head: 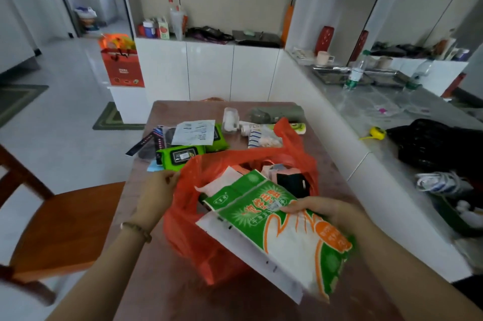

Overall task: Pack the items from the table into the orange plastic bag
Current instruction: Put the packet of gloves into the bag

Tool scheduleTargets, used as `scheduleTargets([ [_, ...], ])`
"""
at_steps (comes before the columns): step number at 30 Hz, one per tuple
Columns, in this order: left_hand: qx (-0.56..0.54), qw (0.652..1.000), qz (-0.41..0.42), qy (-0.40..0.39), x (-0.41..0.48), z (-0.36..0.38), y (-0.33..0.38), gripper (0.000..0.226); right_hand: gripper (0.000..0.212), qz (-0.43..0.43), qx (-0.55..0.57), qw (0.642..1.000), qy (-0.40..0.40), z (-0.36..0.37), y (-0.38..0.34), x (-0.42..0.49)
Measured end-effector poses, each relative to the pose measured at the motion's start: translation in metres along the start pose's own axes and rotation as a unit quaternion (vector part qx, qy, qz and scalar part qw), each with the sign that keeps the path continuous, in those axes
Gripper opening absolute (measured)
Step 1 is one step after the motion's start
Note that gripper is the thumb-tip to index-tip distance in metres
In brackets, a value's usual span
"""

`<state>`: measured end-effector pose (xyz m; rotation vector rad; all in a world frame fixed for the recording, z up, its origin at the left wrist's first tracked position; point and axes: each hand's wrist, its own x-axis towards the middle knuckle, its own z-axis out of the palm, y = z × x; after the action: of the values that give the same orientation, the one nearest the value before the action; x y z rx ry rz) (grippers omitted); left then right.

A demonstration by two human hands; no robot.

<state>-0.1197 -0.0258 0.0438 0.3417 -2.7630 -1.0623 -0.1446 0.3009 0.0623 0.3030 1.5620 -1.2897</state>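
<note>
Where my right hand (pixel 321 212) grips: on the right edge of the green-and-white packet (pixel 287 239), fingers curled over its printed face, arm coming in from the lower right.
Packet: tilted, its far end poking into the mouth of the orange plastic bag (pixel 198 247), its near end out over the table (pixel 183 294).
White sheet (pixel 235 239): flat under the packet, sticking out along its left edge; whether my fingers grip it too I cannot tell.
Left hand (pixel 156 195): palm turned inward, fingertips pinching the bag's left rim and holding the mouth apart; a bracelet (pixel 137 229) sits on that wrist.
Bag: slumped on the table between my two hands, mouth facing up.
Inside the bag: a white pouch (pixel 222 182) at the left, a black item (pixel 292 183) at the right, pinkish packs (pixel 281 170) behind.
Beyond the bag, on the table: a green wipes pack (pixel 180 157) just beside my left hand, a white paper (pixel 194 132) lying on a second green pack (pixel 217 137), a striped packet (pixel 261 139), a tube (pixel 271 128).
Left of the table: a wooden chair (pixel 65 221).
</note>
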Motion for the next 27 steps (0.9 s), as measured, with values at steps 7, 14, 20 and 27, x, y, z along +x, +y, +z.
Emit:
scheduleTargets([
  [7,-0.077,0.997,0.006,0.03,0.007,0.001,-0.017,0.044,0.034,-0.1,0.132,0.976,0.142,0.017,-0.02,0.043],
  [14,0.053,0.972,0.213,0.084,-0.012,-0.009,0.007,0.018,0.027,-0.166,0.192,0.953,0.163,0.047,-0.038,0.072],
  [20,0.405,0.9,0.06,-0.148,-0.018,0.013,-0.028,0.055,0.027,-0.159,0.219,0.941,0.202,0.034,-0.045,0.079],
  [27,0.259,0.94,-0.011,-0.222,-0.017,0.021,-0.047,0.047,0.04,-0.172,0.289,0.918,0.211,0.049,-0.045,0.105],
])
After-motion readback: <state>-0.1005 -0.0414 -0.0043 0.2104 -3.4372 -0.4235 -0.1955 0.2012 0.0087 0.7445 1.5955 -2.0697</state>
